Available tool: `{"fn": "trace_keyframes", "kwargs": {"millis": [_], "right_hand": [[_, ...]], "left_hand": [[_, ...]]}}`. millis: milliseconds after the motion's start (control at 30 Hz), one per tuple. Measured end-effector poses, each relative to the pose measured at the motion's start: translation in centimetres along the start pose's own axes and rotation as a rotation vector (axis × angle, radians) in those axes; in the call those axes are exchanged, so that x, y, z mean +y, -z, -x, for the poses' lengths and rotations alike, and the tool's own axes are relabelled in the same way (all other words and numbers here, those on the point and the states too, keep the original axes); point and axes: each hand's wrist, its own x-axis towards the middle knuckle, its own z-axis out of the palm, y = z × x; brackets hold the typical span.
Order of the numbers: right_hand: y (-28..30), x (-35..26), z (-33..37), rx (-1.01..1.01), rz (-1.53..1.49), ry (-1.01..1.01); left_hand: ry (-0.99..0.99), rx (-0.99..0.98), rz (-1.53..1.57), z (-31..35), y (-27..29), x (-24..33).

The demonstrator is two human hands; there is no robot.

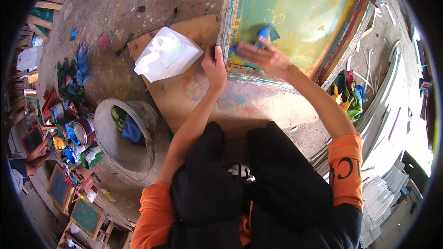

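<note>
A wooden-framed screen (295, 23) with a yellow-green mesh stands tilted on a board in front of me. My left hand (214, 67) is closed round the frame's left edge near its lower corner, thumb on top. Over the lower left of the mesh, my right hand (265, 57) presses a blue rag (264, 32) against the surface; its fingers are slightly blurred by motion. Pale curved streaks mark the mesh above the rag. A translucent white plastic jug (170, 55) lies on the board just left of my left hand.
A grey bucket (99, 124) with blue and green cloths stands left of my knees. Paint cans (80, 131) crowd the far left, where another person's hand (39, 152) shows. Coloured rags (348, 92) and long white strips (385, 101) lie at right. The stained board (203, 94) supports the frame.
</note>
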Motion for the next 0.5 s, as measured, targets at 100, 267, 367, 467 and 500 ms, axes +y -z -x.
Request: {"fn": "trace_keyframes", "kwargs": {"millis": [100,267,367,467,500], "right_hand": [[0.3,1.2,0.3,-0.117,-0.299,0.184],[0.9,2.2,-1.9,0.269,-0.302,-0.116],[1.7,1.8,-1.9,0.234,-0.398,-0.161],[0.7,1.8,-2.2,0.258,-0.526,-0.432],[0.5,1.4,-2.5,0.272,-0.537,-0.440]], "left_hand": [[-0.032,0.027,0.030,0.0,-0.1,0.0],[-0.048,0.029,0.029,0.1,-0.3,0.4],[-0.076,0.051,0.049,0.0,-0.2,0.4],[-0.047,0.028,0.051,0.1,-0.3,0.5],[-0.032,0.015,0.040,0.1,-0.2,0.4]]}}
